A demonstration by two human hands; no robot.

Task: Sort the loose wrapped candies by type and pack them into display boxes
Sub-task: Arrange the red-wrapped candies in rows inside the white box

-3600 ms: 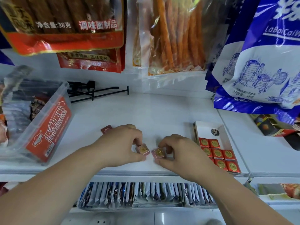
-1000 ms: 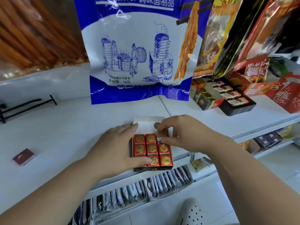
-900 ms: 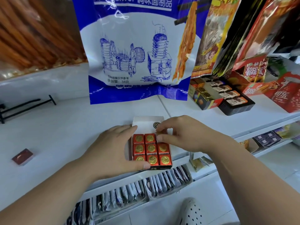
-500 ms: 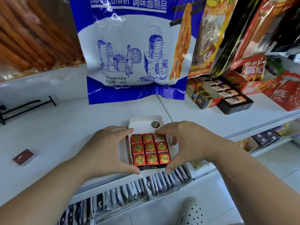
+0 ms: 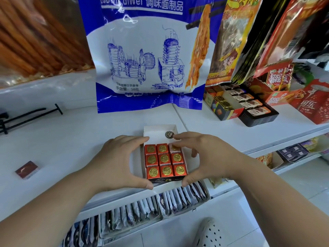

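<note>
Both hands now flank display box (image 5: 161, 129): left hand (image 5: 117, 161), right hand (image 5: 208, 155) spread wide, empty.

Display box (image 5: 156, 130): matt white card inside, dark glossy front edge. Candies (image 5: 164, 158) in it: shiny red foil, gold embossed seals. Shelf (image 5: 76, 139) under box: smooth white painted surface. Blue-white snack bag (image 5: 142, 56) behind box: glossy crinkled plastic film.

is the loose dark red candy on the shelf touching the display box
Apart. The head view shows the loose candy far left of the display box, with bare shelf and the left hand between.
</note>
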